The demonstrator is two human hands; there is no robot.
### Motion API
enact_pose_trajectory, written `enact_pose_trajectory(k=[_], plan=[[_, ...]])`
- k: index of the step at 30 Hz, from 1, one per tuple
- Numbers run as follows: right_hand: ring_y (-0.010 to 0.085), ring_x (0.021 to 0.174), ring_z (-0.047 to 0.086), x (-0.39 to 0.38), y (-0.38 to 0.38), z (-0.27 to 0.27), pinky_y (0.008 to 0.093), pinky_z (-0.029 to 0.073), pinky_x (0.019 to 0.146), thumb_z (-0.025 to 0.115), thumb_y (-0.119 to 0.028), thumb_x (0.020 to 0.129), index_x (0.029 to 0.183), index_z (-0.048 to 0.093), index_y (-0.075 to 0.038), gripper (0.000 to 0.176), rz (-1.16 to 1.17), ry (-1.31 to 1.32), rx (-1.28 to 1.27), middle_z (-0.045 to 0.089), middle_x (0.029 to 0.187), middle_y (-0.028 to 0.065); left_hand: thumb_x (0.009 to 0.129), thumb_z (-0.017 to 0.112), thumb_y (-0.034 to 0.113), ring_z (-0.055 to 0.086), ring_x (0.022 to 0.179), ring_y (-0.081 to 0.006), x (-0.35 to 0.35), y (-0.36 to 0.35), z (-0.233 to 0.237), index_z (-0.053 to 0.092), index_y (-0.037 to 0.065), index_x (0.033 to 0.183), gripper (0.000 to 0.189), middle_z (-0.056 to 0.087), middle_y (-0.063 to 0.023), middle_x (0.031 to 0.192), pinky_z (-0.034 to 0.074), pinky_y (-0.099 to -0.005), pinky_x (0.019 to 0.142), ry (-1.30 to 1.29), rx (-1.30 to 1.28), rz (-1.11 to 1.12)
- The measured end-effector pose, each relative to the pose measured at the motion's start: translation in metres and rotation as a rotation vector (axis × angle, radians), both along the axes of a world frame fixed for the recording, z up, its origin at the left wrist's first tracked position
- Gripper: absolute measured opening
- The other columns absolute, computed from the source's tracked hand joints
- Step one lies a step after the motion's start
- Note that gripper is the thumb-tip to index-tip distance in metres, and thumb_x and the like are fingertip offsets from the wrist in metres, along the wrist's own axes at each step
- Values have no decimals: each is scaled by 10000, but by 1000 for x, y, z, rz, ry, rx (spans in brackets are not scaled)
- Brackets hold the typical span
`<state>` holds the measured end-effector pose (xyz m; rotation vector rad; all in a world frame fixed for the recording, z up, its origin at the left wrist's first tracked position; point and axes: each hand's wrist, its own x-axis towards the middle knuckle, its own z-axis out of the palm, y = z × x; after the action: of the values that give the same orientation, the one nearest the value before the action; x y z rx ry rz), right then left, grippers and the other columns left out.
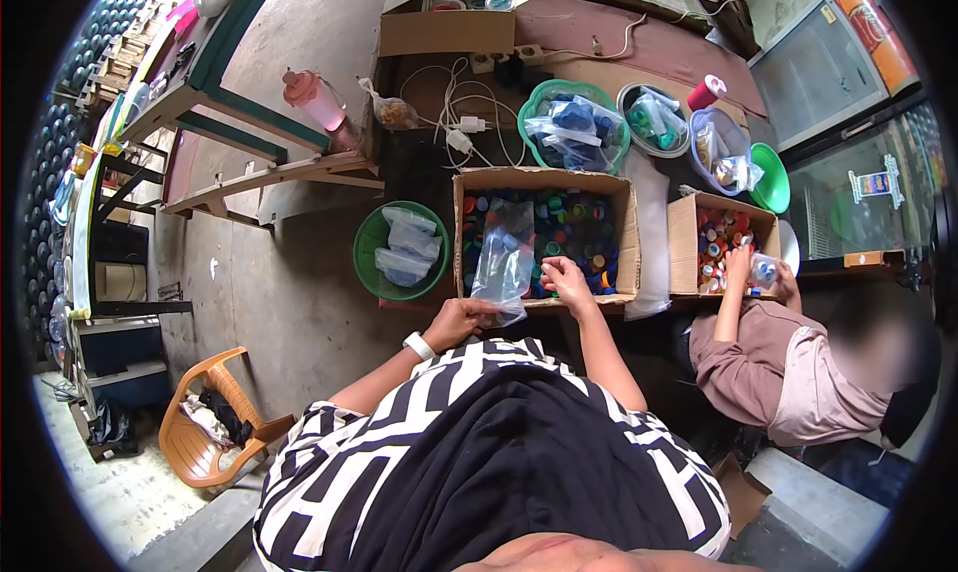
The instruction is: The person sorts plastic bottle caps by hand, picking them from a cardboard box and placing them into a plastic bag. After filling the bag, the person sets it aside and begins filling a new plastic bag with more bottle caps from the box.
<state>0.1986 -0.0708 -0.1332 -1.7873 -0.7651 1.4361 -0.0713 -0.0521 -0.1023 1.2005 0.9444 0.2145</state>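
My left hand is closed on the near end of a clear plastic bag, which stretches forward over the cardboard box. A few bluish pieces show through the bag. Loose bottle caps in many colours, mostly blue, green and dark, fill the box. Above the box's near right part, my right hand has its thumb and fingers drawn together beside the bag; I cannot tell what is between them.
Left of the box sits a green basket with filled bags. Beyond are a green basin, a metal bowl and a purple basin of bags. At right, a person's hands hold a small bag by a smaller cap box.
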Motion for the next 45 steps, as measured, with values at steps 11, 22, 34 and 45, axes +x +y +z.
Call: enact_pose_trajectory(k=[11,22,34,45], plan=[[224,874,648,19,27,-28,331,509,790,641,-210,874,1057,630,-5,275,54,-254,96,661,998,140,898,514,-36,656,924,-143,5,-6,16,671,44,1143,302,625,-73,1145,575,-268,756,-33,-2,93],[419,1018,569,87,126,-58,478,454,894,662,-370,813,1065,623,-5,445,-106,-811,148,586,1100,239,860,484,-82,666,843,-137,14,2,44,680,35,1120,346,641,-90,1136,574,-248,711,-72,83,252],[349,947,630,79,136,-54,451,494,823,753,-454,716,970,672,-34,498,-152,-863,34,651,1030,178,848,512,-67,670,821,-130,18,-10,29,691,17,1086,309,672,-88,1050,562,-254,701,72,83,112],[159,876,657,58,54,14,299,522,794,761,-227,802,1062,614,-26,360,-96,-306,412,682,987,88,845,555,-93,641,782,-96,36,29,63,633,14,1166,348,626,-79,1156,546,-238,669,-117,346,229]])
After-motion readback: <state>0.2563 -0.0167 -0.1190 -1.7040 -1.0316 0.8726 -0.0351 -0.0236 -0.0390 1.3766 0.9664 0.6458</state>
